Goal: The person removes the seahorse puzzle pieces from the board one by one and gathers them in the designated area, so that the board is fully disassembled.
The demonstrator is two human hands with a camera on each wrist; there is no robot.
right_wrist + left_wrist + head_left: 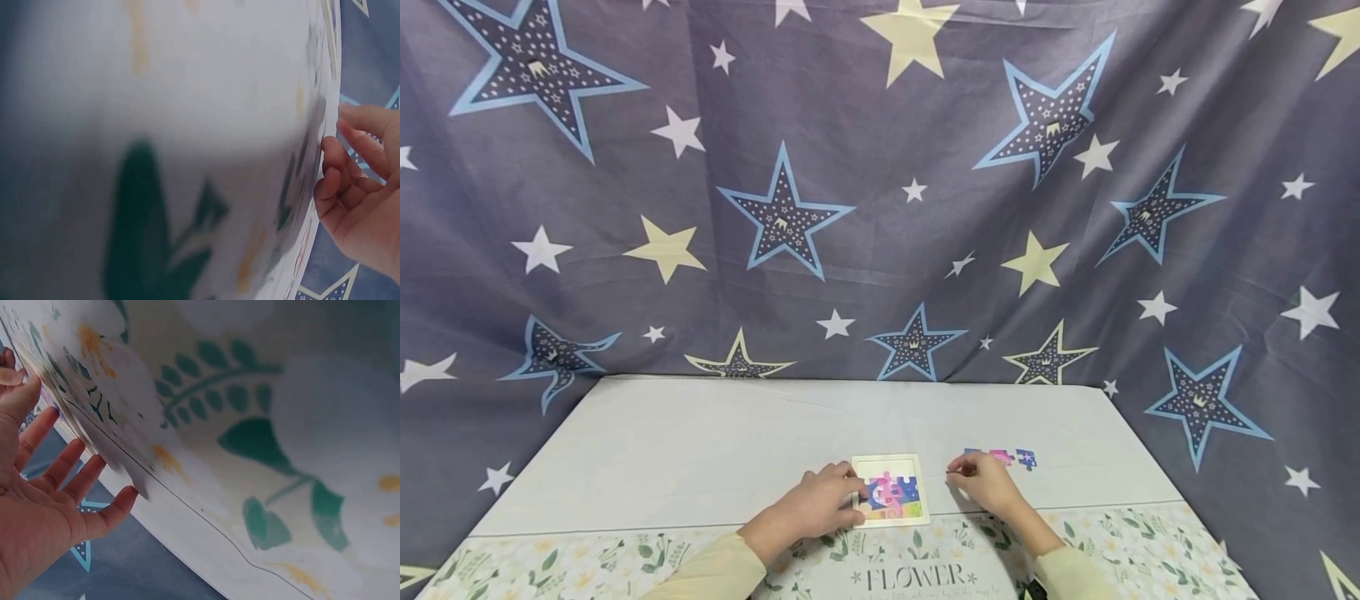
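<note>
A small square puzzle tray (891, 524) with a cream frame lies on the table, its lower part filled with joined pink, blue and yellow pieces (889, 495). At the tray's left side rests my left hand (822, 502), fingertips and thumb on the frame; the left wrist view shows these fingers (65, 478) spread and fairly straight. To the right of the tray, my right hand (988, 483) pinches a small puzzle piece between thumb and forefinger, mostly hidden by the fingertips. Its other fingers (334, 187) are curled in. Loose puzzle pieces (1026, 458) lie just behind this hand.
A white table top (715, 450) runs back to a dark curtain (865, 275) printed with stars. Along the near side, the cover has a floral pattern (647, 550) and the word FLOWER. The curtain also hangs at both sides.
</note>
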